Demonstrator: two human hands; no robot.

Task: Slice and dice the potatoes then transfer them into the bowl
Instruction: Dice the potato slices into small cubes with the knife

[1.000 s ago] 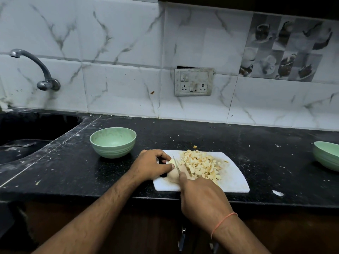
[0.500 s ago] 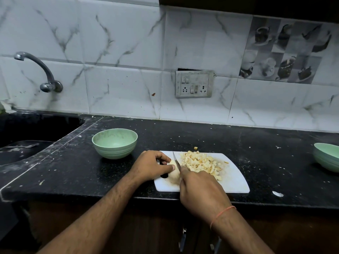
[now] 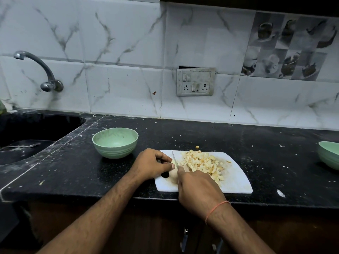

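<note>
So the right hand (image 3: pixel 199 187) is wrapped around the knife (image 3: pixel 175 158), blade tip pointing away and sitting on a pale potato piece (image 3: pixel 174 174) at the left end of the white cutting board (image 3: pixel 236 180). Left hand (image 3: pixel 151 165) has its fingers curled over that same piece, pinning it right next to the blade. Big heap of diced potato (image 3: pixel 201 164) is piled mid-board, just right of the knife. Green bowl (image 3: pixel 115 143) sits on the black counter (image 3: pixel 183 136), near the board's left corner.

Open dark counter (image 3: pixel 183 136) behind the cutting board (image 3: pixel 236 180), green bowl (image 3: pixel 115 143) blocking far left, second bowl (image 3: pixel 329 154) at right edge, sink (image 3: pixel 27 132) further left.
</note>
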